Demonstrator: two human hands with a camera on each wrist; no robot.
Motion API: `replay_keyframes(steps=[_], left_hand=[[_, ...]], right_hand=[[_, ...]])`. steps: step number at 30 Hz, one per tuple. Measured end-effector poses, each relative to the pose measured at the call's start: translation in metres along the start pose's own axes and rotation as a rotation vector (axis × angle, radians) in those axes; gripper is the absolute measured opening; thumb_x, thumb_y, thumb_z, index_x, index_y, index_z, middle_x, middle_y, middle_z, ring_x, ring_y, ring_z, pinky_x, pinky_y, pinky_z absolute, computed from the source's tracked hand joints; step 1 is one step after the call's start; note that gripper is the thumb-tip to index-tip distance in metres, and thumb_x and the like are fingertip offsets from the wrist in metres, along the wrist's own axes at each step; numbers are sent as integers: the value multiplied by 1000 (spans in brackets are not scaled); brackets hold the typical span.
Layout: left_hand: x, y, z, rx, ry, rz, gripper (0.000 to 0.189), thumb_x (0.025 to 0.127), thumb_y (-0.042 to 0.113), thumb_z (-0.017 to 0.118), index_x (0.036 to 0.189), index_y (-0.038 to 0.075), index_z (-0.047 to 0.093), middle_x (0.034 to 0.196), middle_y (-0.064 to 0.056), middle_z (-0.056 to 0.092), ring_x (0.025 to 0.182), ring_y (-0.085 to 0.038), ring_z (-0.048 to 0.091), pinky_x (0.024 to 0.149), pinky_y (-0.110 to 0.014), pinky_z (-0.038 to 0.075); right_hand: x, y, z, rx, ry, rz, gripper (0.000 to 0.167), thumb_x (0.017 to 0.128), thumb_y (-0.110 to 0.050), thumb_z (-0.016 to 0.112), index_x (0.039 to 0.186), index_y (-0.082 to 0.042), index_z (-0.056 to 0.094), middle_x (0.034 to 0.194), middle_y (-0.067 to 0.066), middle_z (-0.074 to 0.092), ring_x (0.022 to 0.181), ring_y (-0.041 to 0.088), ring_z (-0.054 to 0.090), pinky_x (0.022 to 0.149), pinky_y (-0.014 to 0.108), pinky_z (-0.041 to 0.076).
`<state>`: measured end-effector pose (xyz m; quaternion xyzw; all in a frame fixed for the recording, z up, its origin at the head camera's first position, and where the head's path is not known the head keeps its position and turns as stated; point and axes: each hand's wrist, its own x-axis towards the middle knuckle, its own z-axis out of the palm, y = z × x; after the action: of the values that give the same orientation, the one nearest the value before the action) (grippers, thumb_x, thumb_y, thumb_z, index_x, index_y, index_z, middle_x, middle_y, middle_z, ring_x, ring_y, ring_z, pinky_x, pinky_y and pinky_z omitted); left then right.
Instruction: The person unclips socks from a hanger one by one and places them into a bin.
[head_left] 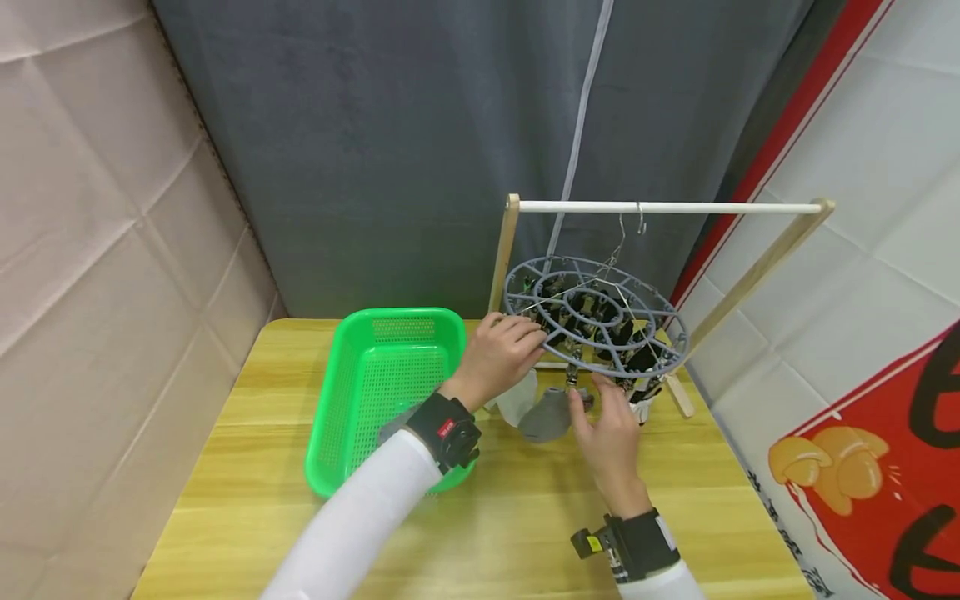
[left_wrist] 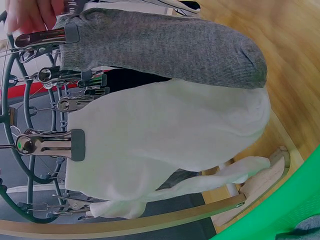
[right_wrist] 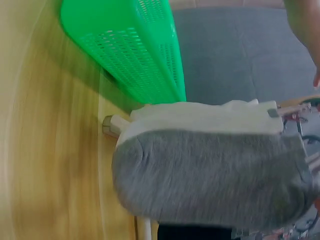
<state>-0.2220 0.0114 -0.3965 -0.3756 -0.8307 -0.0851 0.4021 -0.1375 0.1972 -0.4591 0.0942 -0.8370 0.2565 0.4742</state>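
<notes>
A round grey clip hanger (head_left: 596,317) hangs tilted with socks clipped beneath it. My left hand (head_left: 497,354) rests at its left front rim, fingers bent over the edge and fingertips hidden. My right hand (head_left: 611,429) is under the front rim, thumb and finger pinching at a metal clip by the cuff of a grey sock (left_wrist: 170,47). Another metal clip (left_wrist: 47,41) bites the sock's near corner. Beside it hangs a white sock (left_wrist: 155,130), held by its own clip (left_wrist: 52,143). In the right wrist view the grey sock (right_wrist: 210,175) fills the foreground.
A green plastic basket (head_left: 322,417) stands left on the wooden table (head_left: 517,533), a grey sock inside partly behind my left forearm. The hanger hooks onto a white rail (head_left: 697,207) between wooden legs. Black socks (head_left: 641,358) hang farther in. A grey curtain (head_left: 360,167) closes the back.
</notes>
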Motion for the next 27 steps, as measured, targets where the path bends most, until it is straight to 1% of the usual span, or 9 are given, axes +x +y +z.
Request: replay_keyframes(steps=[3,6,9,12,16,19,22,25,27], left_hand=[[0,1,0,2,2,1,21,91,35,65,106,23,74,107,8,74,103,-10,68,89,-31,50],[-1,1,1,4,6,0,21,91,35,66,105,23,74,107,8,74,104,-10,68,89,-30,50],[-2,3,2,5,18,-1,20,90,34,67,105,22,74,107,8,74,104,-10,67,88,-30,51],[-2,4,3,7,33,-2,20,90,34,68,105,23,74,107,8,74,105,-10,67,88,-29,51],[-3,5,4,0,38,-4,20,90,32,67,106,22,74,109,7,74,107,-11,67,88,-29,51],[-5,6,3,-19,18,2,21,92,30,64,110,22,72,116,5,72,111,-13,66,90,-30,52],[-10,10,-1,-62,-16,-6,27,93,27,62,118,21,69,127,1,67,119,-16,62,94,-34,51],[-15,18,-7,-105,-23,-39,29,93,28,60,120,20,67,130,-1,65,122,-18,61,95,-35,50],[-19,26,-11,-127,2,-66,27,93,30,60,117,20,69,124,0,67,117,-18,62,92,-34,50]], right_hand=[[-1,-5,4,-14,-106,63,44,84,-18,73,115,11,62,106,28,68,90,43,67,74,53,54],[0,-11,6,-25,-182,126,46,86,-20,72,120,9,61,107,28,69,84,42,68,66,52,54],[3,-16,6,-31,-233,191,39,90,-22,68,118,5,64,95,23,73,67,36,67,54,47,51],[4,-18,7,-1,-275,273,32,92,-23,66,113,2,66,84,18,73,60,28,64,51,39,47],[8,-24,8,175,-313,435,26,94,-19,63,107,3,67,82,16,72,66,15,63,59,27,48],[11,-30,8,323,-316,549,23,96,-17,61,100,5,67,72,14,67,59,4,52,56,21,42],[14,-36,6,457,-321,669,27,97,-20,58,99,6,68,67,6,60,55,1,44,52,19,36],[17,-42,3,552,-321,798,33,99,-24,56,103,6,68,76,-4,65,66,-2,51,59,15,41],[18,-45,1,588,-314,865,34,99,-24,55,105,8,66,80,-8,65,73,-3,53,65,15,43]])
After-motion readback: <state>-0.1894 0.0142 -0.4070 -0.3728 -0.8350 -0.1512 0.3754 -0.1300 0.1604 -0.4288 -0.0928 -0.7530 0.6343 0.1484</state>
